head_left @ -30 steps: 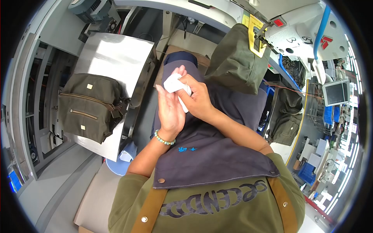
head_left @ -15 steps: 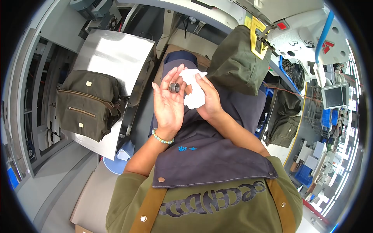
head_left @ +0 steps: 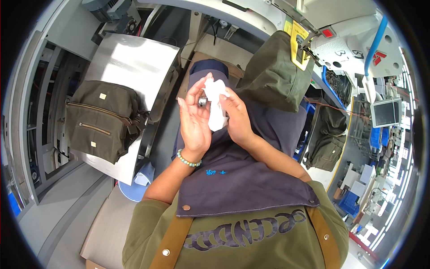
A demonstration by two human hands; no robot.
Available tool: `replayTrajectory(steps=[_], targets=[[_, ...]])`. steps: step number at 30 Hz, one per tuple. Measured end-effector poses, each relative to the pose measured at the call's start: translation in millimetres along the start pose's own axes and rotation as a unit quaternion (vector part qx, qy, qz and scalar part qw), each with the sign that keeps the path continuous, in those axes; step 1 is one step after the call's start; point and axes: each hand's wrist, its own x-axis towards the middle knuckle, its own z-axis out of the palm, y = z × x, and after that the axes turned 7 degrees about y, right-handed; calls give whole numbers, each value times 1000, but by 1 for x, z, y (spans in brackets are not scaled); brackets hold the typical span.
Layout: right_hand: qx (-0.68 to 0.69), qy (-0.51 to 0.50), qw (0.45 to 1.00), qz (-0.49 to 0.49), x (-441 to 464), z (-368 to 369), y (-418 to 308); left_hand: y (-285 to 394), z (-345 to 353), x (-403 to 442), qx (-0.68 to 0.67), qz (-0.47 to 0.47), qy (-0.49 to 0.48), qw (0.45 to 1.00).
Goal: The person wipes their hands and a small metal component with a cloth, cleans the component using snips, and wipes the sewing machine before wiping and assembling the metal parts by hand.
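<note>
Palm up above the lap, my left hand point(head_left: 195, 123) has its fingers slightly curled around a small round dark metal part point(head_left: 202, 101), which rests on the fingers. A bead bracelet circles that wrist. My right hand point(head_left: 238, 117) is closed on a crumpled white cloth or tissue point(head_left: 217, 105), pinched between thumb and fingers. The cloth hangs right beside the metal part and partly hides the left fingers. A dark apron covers the lap beneath both hands.
An olive bag point(head_left: 103, 121) lies on a shiny metal table point(head_left: 134, 58) at left, with a blue bin point(head_left: 134, 186) below. Another olive bag point(head_left: 275, 71) hangs by the sewing machine point(head_left: 354, 51) at upper right. Further right are a dark bag point(head_left: 329, 139) and a screen point(head_left: 386, 112).
The white cloth first covered the left fingers, then moved right and exposed the metal part. It has since come back slightly left, beside the part, with the right hand turned.
</note>
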Motion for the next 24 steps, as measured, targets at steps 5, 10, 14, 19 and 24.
replayTrajectory(steps=[5,10,14,19,24], targets=[[-343,-56,899,-267,5,3,-3,8,12,-3,62,-16,18,998],[-400,-66,860,-309,12,-9,3,14,14,-5,61,-86,69,992],[-416,-58,834,-358,11,-14,6,9,8,-5,15,-146,75,986],[-401,-29,824,-398,14,-18,15,8,5,-2,-40,-190,98,976],[-321,1,892,-319,9,-17,18,3,2,2,-82,-200,102,971]])
